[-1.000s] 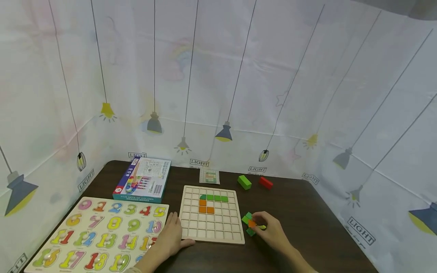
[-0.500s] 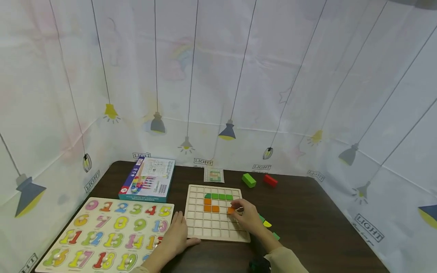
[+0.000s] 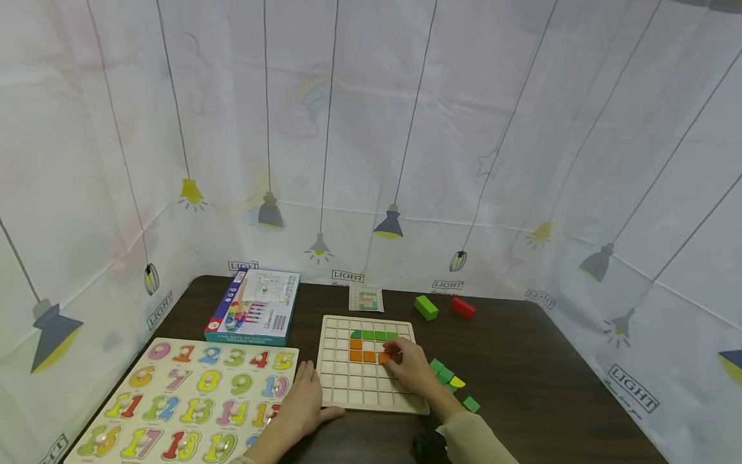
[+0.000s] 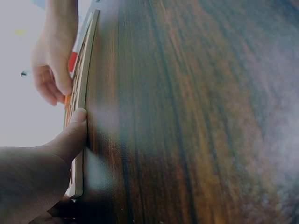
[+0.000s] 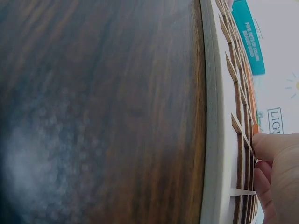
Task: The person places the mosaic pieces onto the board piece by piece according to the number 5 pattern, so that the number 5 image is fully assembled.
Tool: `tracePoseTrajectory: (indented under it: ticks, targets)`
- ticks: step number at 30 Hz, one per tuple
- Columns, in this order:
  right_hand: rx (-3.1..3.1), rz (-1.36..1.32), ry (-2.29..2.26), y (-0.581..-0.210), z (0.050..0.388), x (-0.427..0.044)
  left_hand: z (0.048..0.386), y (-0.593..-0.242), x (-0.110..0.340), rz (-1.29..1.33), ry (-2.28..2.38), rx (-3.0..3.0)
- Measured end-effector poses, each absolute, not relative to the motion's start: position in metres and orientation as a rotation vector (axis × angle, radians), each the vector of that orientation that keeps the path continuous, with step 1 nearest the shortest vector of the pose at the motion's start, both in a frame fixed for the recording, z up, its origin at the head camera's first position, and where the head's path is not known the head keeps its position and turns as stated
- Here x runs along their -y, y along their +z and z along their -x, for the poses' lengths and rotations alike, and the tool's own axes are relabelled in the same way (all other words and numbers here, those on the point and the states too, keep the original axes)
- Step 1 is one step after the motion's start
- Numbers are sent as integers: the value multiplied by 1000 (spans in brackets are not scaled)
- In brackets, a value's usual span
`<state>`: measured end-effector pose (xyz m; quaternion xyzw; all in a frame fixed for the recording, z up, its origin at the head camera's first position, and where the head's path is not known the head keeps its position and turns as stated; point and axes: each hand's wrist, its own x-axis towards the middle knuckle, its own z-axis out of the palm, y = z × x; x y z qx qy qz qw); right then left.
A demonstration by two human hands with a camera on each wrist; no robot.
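Note:
A pale wooden grid board [image 3: 348,381] lies on the dark table in the head view. Green pieces [image 3: 377,336] form a row in its upper part, with orange squares [image 3: 356,350] below them. My right hand [image 3: 413,369] pinches another orange square [image 3: 383,357] between thumb and fingers, at the right end of the orange row. In the right wrist view its orange edge [image 5: 255,129] shows at the fingertips. My left hand [image 3: 304,399] rests against the board's left side with its fingers straight. Its thumb [image 4: 77,121] touches the near edge in the left wrist view.
Loose green pieces [image 3: 442,371] and a yellow piece [image 3: 457,382] lie right of the board. Behind are a green block [image 3: 426,308], a red block [image 3: 463,308] and a pattern card [image 3: 366,299]. A number puzzle [image 3: 191,399] and a box [image 3: 255,307] stand left.
My right hand has picked the orange square from the loose pieces and carried it left over the board, up to the orange row. My left hand has stayed at the board's side.

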<state>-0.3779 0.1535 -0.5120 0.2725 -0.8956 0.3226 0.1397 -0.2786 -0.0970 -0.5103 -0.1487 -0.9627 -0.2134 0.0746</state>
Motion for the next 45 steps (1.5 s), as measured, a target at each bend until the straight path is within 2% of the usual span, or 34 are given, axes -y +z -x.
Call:
tracePoseTrajectory:
  ticks: [28, 45]
  targets:
    - [2570, -811, 993, -507, 377, -163, 274, -507, 91, 425, -686, 2912]
    - [2483, -602, 1015, -505, 359, -240, 278, -509, 93, 441, -667, 2910]
